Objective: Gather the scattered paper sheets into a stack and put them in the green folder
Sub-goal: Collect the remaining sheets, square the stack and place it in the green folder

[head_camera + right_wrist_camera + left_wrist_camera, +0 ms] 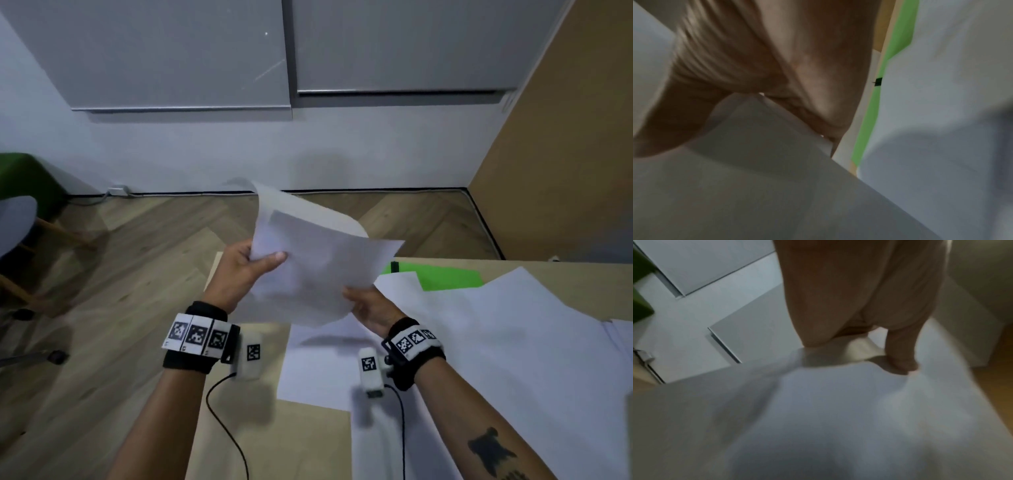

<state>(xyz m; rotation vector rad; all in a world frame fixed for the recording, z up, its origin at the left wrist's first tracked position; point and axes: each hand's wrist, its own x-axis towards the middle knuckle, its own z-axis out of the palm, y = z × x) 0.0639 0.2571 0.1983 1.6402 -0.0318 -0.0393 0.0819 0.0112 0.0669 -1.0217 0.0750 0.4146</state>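
Above the desk (pixel 308 445), at my 12 o'clock, I hold the stack (pixel 318 260) in the air: left hand (pixel 245 270) pinching its left edge, right hand (pixel 368 305) gripping the near corner, to square the sheets. More loose sheets (pixel 513 325) lie at 2 o'clock, half covering the folder (pixel 445 275).

Dim, soft indoor light; blurred wrist views, wide-angle bending at edges.
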